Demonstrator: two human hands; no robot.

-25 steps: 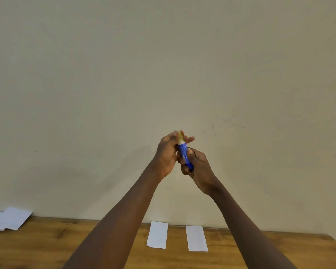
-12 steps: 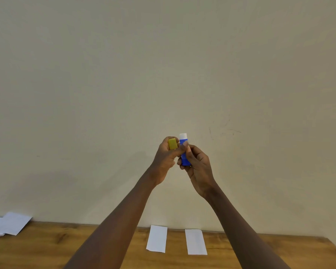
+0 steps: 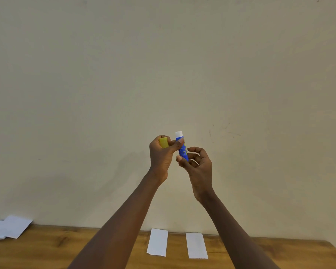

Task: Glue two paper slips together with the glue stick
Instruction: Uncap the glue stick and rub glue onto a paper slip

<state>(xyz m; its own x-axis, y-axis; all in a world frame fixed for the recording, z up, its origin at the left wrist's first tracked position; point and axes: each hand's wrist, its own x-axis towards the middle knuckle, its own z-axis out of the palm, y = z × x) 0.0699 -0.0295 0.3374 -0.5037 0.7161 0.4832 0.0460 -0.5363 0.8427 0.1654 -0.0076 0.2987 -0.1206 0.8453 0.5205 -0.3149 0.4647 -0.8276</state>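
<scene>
Head view: along the bottom of the frame a wooden table [image 3: 47,249] is seen, and on it, at lower centre, two white paper slips are laid side by side with a gap between them, the left slip [image 3: 157,242] and the right slip [image 3: 196,245]. A loose pile of white paper [image 3: 9,227] is seen at the lower left edge, against the wall. Two bare forearms are raised from the bottom of the frame to its centre. The left hand [image 3: 162,154] is curled around the yellow cap [image 3: 164,142], which is tucked against its palm, while its thumb and fingertip are pinched on the upper part of the blue glue stick [image 3: 182,147]. The stick is held nearly upright, its white top exposed. The right hand [image 3: 197,164] is loosely half open, its fingertips closed around the stick's lower end. Behind everything a plain beige wall [image 3: 163,65] is seen, faintly scuffed right of centre.
</scene>
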